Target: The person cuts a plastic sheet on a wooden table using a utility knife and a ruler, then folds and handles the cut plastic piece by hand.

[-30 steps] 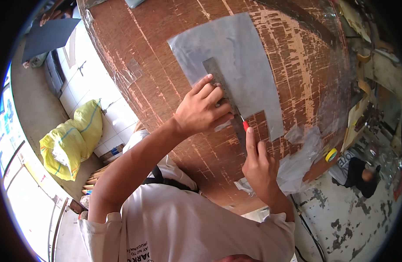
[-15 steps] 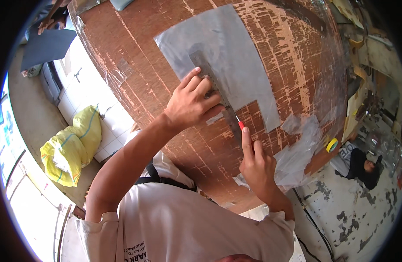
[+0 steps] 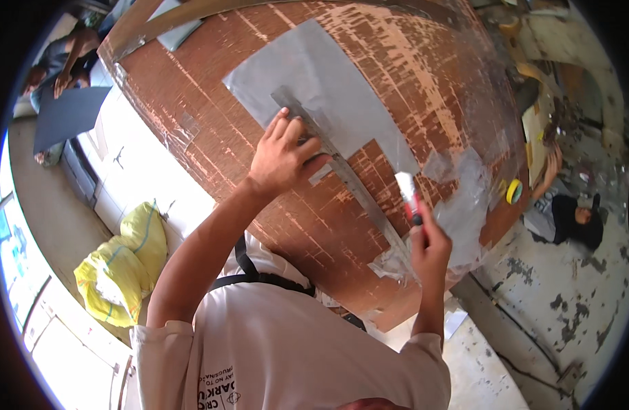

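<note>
Clearly, I watch one hand press and one grip.
From afar I see the left hand angled in, fingers spread on the metal ruler overlapping the grey sheet on the table; the right hand points forward, fingers closed around a red-handled cutter.

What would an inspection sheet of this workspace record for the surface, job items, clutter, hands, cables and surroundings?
Surface: brown board, heavily scored.
Job items: grey sheet with a notched lower edge; long ruler partly over it; red-handled tool, tip blurred.
Clutter: clear plastic scraps and yellow tape roll toward the right.
Hands: left hand on the ruler; right hand grips the tool.
Cables: dark cable, lower right.
Surroundings: yellow sack left; people at upper left and right.
</note>
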Available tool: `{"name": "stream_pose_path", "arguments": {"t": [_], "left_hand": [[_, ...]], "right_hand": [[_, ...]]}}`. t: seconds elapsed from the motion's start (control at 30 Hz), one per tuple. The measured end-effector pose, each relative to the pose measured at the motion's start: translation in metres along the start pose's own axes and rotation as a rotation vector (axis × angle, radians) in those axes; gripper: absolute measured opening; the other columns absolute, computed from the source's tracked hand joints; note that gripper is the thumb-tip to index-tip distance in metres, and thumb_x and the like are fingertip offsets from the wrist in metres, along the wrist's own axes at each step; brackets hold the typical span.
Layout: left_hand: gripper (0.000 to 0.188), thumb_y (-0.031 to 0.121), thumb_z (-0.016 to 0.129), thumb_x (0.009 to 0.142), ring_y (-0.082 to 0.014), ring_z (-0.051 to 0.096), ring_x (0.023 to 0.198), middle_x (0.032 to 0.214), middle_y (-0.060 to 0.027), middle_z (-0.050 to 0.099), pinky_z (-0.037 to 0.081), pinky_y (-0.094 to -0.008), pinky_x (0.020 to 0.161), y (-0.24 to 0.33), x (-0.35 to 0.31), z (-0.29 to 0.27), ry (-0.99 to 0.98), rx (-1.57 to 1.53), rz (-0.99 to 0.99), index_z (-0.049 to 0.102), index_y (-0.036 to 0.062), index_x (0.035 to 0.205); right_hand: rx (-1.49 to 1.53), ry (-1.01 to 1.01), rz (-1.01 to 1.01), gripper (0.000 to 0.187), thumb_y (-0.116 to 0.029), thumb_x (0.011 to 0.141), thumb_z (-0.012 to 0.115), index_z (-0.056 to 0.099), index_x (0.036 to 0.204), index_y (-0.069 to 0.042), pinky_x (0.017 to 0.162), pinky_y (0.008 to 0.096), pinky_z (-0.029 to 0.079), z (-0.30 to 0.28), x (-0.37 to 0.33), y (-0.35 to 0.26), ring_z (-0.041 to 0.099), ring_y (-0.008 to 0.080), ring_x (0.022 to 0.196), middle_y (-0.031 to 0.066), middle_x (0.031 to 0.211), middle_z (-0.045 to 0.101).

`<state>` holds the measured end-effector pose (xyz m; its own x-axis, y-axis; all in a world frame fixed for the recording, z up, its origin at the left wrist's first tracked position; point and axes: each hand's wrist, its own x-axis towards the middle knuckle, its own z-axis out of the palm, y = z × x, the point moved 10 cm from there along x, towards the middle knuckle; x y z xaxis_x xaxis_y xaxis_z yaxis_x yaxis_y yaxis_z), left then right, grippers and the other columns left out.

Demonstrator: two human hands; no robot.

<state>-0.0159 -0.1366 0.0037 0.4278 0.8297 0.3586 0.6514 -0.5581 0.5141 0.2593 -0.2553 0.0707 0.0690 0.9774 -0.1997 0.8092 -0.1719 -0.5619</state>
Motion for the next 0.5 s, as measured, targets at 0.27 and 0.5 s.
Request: {"name": "stream_pose_path", "arguments": {"t": [0.27, 0.5], "left_hand": [[0.035, 0.038, 0.084, 0.083, -0.0391, 0.060, 0.102, 0.100, -0.0136, 0.058, 0.044, -0.0586, 0.114, 0.003, 0.004, 0.004, 0.041, 0.035, 0.065, 0.072, 0.0101, 0.099], [0.028, 0.033, 0.082, 0.084, -0.0392, 0.061, 0.101, 0.100, -0.0131, 0.060, 0.043, -0.0608, 0.112, 0.010, 0.003, -0.005, 0.079, 0.036, 0.100, 0.072, 0.0096, 0.095]], "right_hand": [[-0.262, 0.634, 0.110, 0.052, -0.012, 0.094, 0.067, 0.061, 0.145, -0.009, 0.070, 0.0421, 0.055, -0.021, -0.006, 0.100, 0.067, 0.0280, 0.083, 0.0125, 0.100, 0.069], [-0.520, 0.578, -0.006, 0.053, -0.016, 0.089, 0.072, 0.063, 0.140, -0.012, 0.096, 0.0483, 0.050, 0.006, -0.021, 0.011, 0.060, 0.0350, 0.109, 0.0126, 0.125, 0.062]]}}
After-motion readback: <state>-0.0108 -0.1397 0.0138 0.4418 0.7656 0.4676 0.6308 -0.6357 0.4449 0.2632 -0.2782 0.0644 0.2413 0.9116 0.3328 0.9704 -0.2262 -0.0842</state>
